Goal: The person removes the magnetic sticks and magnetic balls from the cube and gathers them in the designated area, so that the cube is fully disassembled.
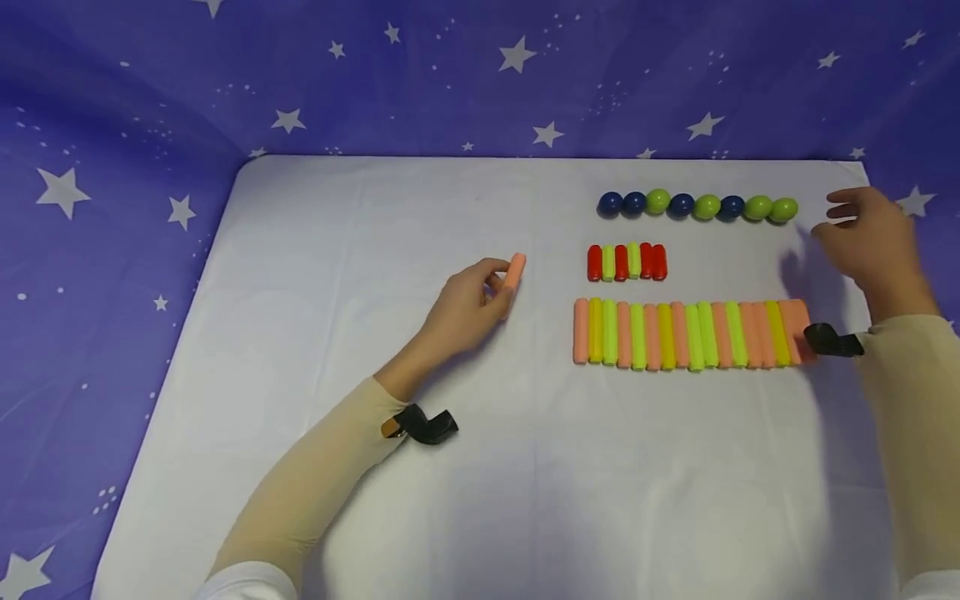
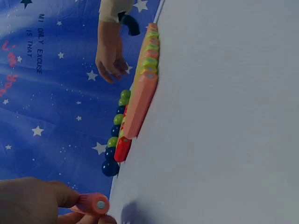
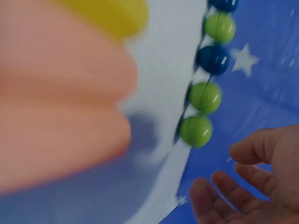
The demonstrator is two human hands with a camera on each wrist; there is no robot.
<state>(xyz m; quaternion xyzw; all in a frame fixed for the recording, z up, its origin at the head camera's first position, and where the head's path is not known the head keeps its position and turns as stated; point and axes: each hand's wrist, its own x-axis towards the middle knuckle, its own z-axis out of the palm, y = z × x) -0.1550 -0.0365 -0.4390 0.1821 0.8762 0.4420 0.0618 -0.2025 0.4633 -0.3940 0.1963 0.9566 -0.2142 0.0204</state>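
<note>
Between thumb and fingers, my left hand (image 1: 465, 308) pinches a salmon-pink stick (image 1: 515, 272) above the white table. In the left wrist view, the held stick (image 2: 96, 204) shows a round silvery spot in its end. My right hand (image 1: 873, 242) hovers at the far right, past the end of a row of dark blue and green balls (image 1: 707, 207). Its fingers look relaxed in the right wrist view, and nothing is in this hand (image 3: 261, 182). Below the balls lie a short row of red and lime sticks (image 1: 621, 262) and a long row of salmon, yellow and lime sticks (image 1: 693, 337).
The white table (image 1: 337, 250) meets a blue star-patterned cloth (image 1: 420, 83) at its back and sides. A black wrist strap end (image 1: 831, 340) on the right sleeve overlaps the right end of the long stick row in the head view.
</note>
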